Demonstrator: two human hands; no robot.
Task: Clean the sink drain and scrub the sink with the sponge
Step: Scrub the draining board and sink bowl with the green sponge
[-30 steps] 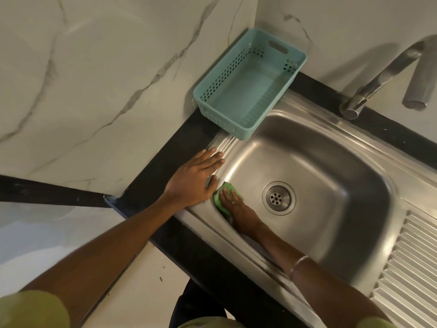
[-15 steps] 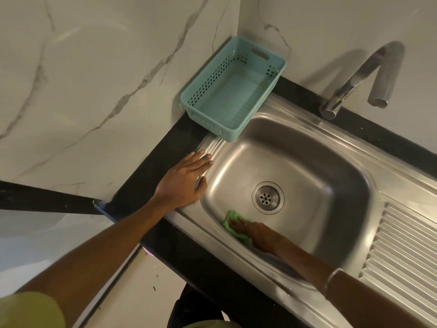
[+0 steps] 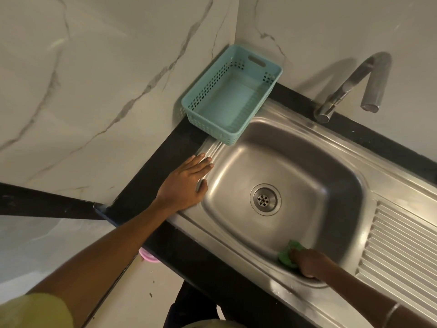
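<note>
A stainless steel sink (image 3: 307,166) fills the right half of the view, with its round drain (image 3: 265,199) in the middle of the basin. My right hand (image 3: 307,262) presses a green sponge (image 3: 288,254) against the basin's near wall, right of the drain; my fingers cover part of the sponge. My left hand (image 3: 183,183) lies flat with straight fingers on the sink's left rim, holding nothing.
A teal plastic basket (image 3: 198,100) stands at the back left corner, overhanging the sink rim. A metal faucet (image 3: 350,86) rises at the back. The ribbed drainboard (image 3: 402,252) lies to the right. Black counter (image 3: 146,185) borders the sink; marble walls stand behind.
My right hand has slid the sponge along the basin's near wall from the left side to the right of the drain. My left hand stays on the rim.
</note>
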